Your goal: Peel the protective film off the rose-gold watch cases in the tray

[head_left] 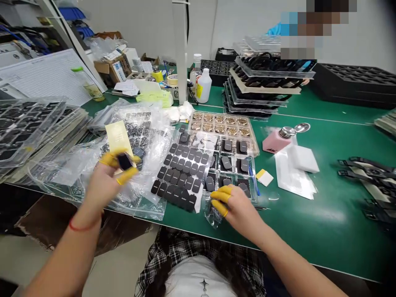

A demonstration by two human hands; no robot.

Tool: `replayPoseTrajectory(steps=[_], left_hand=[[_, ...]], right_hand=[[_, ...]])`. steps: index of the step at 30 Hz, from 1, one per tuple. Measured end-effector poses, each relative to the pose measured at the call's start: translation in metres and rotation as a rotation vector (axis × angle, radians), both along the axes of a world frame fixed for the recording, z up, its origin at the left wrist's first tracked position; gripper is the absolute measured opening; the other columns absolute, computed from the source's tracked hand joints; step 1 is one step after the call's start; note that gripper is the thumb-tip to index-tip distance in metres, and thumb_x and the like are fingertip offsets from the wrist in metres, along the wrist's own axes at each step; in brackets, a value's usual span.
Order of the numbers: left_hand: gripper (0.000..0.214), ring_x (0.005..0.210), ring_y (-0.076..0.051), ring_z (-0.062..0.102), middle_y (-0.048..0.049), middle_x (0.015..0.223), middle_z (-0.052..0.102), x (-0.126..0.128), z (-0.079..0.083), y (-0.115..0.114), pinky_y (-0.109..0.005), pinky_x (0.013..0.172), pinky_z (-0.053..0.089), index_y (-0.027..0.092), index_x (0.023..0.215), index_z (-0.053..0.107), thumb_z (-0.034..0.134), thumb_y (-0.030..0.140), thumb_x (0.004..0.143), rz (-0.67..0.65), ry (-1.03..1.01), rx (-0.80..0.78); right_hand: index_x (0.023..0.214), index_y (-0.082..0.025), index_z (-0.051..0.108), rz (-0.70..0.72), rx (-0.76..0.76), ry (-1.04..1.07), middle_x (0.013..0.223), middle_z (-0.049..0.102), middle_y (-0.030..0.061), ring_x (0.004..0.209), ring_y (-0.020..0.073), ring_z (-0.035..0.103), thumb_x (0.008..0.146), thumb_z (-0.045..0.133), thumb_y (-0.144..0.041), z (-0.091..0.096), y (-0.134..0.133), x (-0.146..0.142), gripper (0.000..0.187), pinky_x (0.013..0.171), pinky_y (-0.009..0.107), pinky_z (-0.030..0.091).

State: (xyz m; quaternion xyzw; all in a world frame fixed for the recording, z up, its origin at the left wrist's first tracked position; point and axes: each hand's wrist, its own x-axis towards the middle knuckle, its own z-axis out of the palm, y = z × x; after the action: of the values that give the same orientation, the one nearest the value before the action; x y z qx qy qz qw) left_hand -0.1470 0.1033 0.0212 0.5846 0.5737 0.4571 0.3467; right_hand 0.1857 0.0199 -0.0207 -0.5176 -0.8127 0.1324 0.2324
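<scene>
My left hand point(107, 177), with yellow finger cots, pinches a small black rectangular piece point(125, 161) above crinkled clear bags. My right hand point(236, 206), also in yellow cots, is closed on a small clear plastic bag point(213, 216) at the front edge of the green table point(324, 214). Between my hands lies a white sheet point(181, 175) covered with several rows of black pieces. Just beyond my right hand sits a clear compartment tray point(235, 165) with black pieces in its pockets.
A tray of gold round parts point(221, 123) lies behind. A pink pump bottle point(276, 140), white pads point(301, 159), stacked trays point(262, 82) and black straps point(368, 173) lie to the right. Clear trays point(27, 123) are piled at left. A person sits across the table.
</scene>
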Motion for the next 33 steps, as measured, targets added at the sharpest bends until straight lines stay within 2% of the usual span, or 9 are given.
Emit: replayPoseTrajectory(steps=[1, 3, 6, 11, 16, 20, 27, 30, 33], left_hand=[[0.059, 0.095, -0.022, 0.067, -0.0055, 0.099, 0.072, 0.010, -0.008, -0.021, -0.035, 0.086, 0.052, 0.016, 0.119, 0.049, 0.077, 0.026, 0.068, -0.177, -0.065, -0.199], [0.057, 0.087, -0.025, 0.069, -0.0092, 0.097, 0.072, 0.028, -0.026, -0.055, -0.039, 0.083, 0.052, 0.018, 0.117, 0.050, 0.078, 0.027, 0.067, -0.433, -0.230, -0.435], [0.058, 0.099, -0.026, 0.065, -0.0106, 0.106, 0.069, 0.049, -0.051, -0.081, -0.041, 0.092, 0.047, 0.020, 0.118, 0.050, 0.078, 0.026, 0.067, -0.624, -0.422, -0.569], [0.056, 0.109, -0.025, 0.059, -0.0126, 0.117, 0.064, 0.069, -0.066, -0.082, -0.040, 0.095, 0.044, 0.020, 0.119, 0.047, 0.075, 0.025, 0.071, -0.532, -0.595, -0.645], [0.055, 0.112, -0.025, 0.056, -0.0131, 0.119, 0.062, 0.077, -0.061, -0.080, -0.037, 0.095, 0.043, 0.020, 0.121, 0.047, 0.073, 0.030, 0.074, -0.420, -0.724, -0.545], [0.056, 0.105, -0.025, 0.059, -0.0138, 0.111, 0.065, 0.079, -0.060, -0.087, -0.038, 0.090, 0.044, 0.018, 0.120, 0.048, 0.075, 0.030, 0.072, -0.439, -0.801, -0.488], [0.058, 0.101, -0.024, 0.061, -0.0119, 0.106, 0.065, 0.083, -0.070, -0.094, -0.037, 0.086, 0.045, 0.017, 0.116, 0.052, 0.079, 0.023, 0.066, -0.435, -0.705, -0.425], [0.058, 0.101, -0.025, 0.062, -0.0127, 0.103, 0.066, 0.085, -0.068, -0.095, -0.039, 0.088, 0.046, 0.016, 0.115, 0.053, 0.080, 0.022, 0.064, -0.415, -0.669, -0.458], [0.060, 0.102, -0.026, 0.062, -0.0132, 0.104, 0.066, 0.089, -0.066, -0.094, -0.041, 0.090, 0.045, 0.016, 0.115, 0.053, 0.081, 0.021, 0.062, -0.394, -0.646, -0.471]], right_hand=[[0.095, -0.020, 0.066, 0.009, -0.015, -0.043, 0.088, 0.065, 0.0073, 0.079, 0.0213, 0.055, 0.086, 0.056, -0.024, -0.003, 0.003, -0.009, 0.015, 0.070, 0.040, 0.047], [0.092, -0.017, 0.066, -0.019, -0.005, -0.128, 0.087, 0.063, 0.0092, 0.080, 0.0237, 0.052, 0.082, 0.060, -0.024, -0.010, 0.007, -0.022, 0.013, 0.070, 0.041, 0.046], [0.084, -0.016, 0.066, -0.086, 0.061, -0.212, 0.089, 0.060, 0.0115, 0.084, 0.0267, 0.049, 0.077, 0.064, -0.024, -0.019, 0.009, -0.029, 0.011, 0.073, 0.044, 0.044], [0.092, -0.019, 0.065, -0.118, 0.069, -0.142, 0.096, 0.058, 0.0096, 0.090, 0.0258, 0.048, 0.079, 0.061, -0.022, -0.024, 0.008, -0.021, 0.013, 0.077, 0.043, 0.043], [0.100, -0.022, 0.063, -0.093, 0.028, -0.048, 0.099, 0.057, 0.0082, 0.092, 0.0243, 0.049, 0.081, 0.061, -0.022, -0.025, 0.005, -0.026, 0.019, 0.080, 0.042, 0.044], [0.103, -0.020, 0.060, -0.043, 0.131, -0.032, 0.102, 0.057, 0.0094, 0.095, 0.0249, 0.050, 0.082, 0.059, -0.023, -0.038, 0.011, -0.023, 0.022, 0.081, 0.042, 0.045], [0.104, -0.014, 0.060, -0.005, 0.352, -0.092, 0.102, 0.059, 0.0135, 0.093, 0.0289, 0.050, 0.084, 0.054, -0.035, -0.063, 0.034, -0.013, 0.030, 0.078, 0.046, 0.045], [0.100, -0.014, 0.062, -0.026, 0.401, -0.108, 0.100, 0.060, 0.0139, 0.090, 0.0300, 0.051, 0.084, 0.053, -0.041, -0.065, 0.034, -0.020, 0.033, 0.075, 0.047, 0.045], [0.092, -0.017, 0.063, 0.007, 0.414, -0.082, 0.096, 0.061, 0.0117, 0.089, 0.0288, 0.052, 0.086, 0.049, -0.036, -0.062, 0.036, -0.024, 0.024, 0.077, 0.047, 0.044]])
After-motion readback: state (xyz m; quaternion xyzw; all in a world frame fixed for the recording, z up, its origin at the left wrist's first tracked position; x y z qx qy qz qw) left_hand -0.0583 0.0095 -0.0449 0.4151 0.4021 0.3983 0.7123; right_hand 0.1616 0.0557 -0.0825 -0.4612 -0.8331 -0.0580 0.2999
